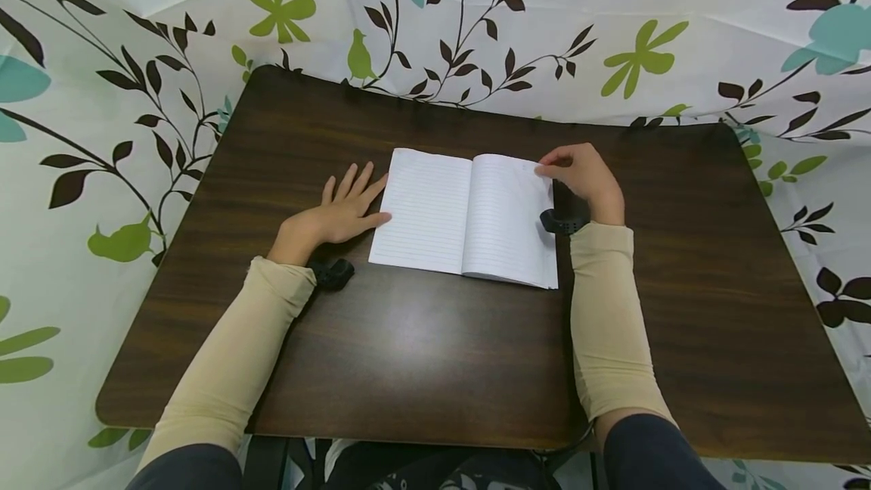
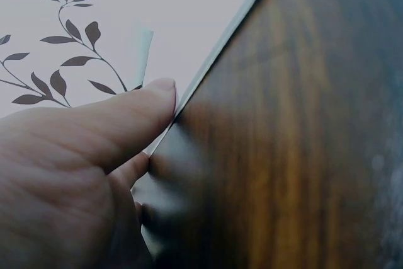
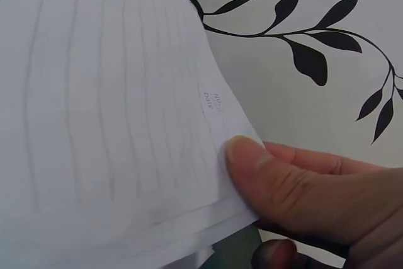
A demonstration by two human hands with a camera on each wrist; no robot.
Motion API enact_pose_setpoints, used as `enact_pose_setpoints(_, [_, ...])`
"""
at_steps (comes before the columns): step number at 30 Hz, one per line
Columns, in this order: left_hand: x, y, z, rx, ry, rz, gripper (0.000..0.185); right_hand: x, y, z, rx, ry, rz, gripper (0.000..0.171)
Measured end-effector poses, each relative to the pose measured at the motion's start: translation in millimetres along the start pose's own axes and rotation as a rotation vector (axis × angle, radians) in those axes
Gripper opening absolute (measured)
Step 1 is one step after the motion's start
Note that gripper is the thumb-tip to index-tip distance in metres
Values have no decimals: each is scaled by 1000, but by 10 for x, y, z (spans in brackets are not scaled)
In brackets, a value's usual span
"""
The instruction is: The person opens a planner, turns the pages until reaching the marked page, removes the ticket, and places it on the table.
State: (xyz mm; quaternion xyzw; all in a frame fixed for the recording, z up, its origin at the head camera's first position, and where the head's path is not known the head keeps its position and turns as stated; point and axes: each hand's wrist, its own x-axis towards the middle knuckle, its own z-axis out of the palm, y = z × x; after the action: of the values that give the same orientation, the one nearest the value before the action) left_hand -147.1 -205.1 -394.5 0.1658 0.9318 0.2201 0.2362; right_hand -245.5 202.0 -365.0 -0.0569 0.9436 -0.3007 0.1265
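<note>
Your notebook [image 1: 469, 214] lies open, lined pages up, mid-table [image 1: 422, 354] toward the far edge; your left hand [image 1: 343, 210] lies flat on the wood, fingers straight and spread, fingertips and thumb at the left page's outer edge, gripping nothing; your right hand [image 1: 581, 176] pinches the top outer corner of the right page [image 3: 113, 124], thumb [image 3: 264, 168] on top, other fingers below; that corner is lifted slightly; flowered cloth [image 1: 136, 59] surrounds the table.

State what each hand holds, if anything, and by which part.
The right hand pinches the top outer corner of the notebook's right page. The left hand holds nothing; it lies flat by the notebook's left edge.
</note>
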Motion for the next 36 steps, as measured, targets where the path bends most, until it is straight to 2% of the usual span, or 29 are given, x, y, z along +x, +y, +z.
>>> enact_pose_setpoints(8, [-13, 8, -13, -6, -4, 0, 74, -1, -27, -35, 14, 54, -56, 33])
enact_pose_setpoints(16, [-16, 8, -17, 6, -7, -5, 74, -8, -67, -58, 84, 58, -46, 39])
enact_pose_setpoints(20, [-6, 10, -12, 2, -9, 0, 74, -22, -71, -70, 165, 29, -23, 39])
enact_pose_setpoints(26, [-1, 8, -8, -14, -9, 8, 74, -45, -161, -77, 351, 16, 14, 34])
enact_pose_setpoints(31, [-9, 21, -16, -5, -8, 0, 74, -115, -357, -68, 526, 5, -16, 26])
enact_pose_setpoints(36, [-17, 27, -21, 0, -6, -6, 74, -147, -492, -33, 572, -17, -70, 28])
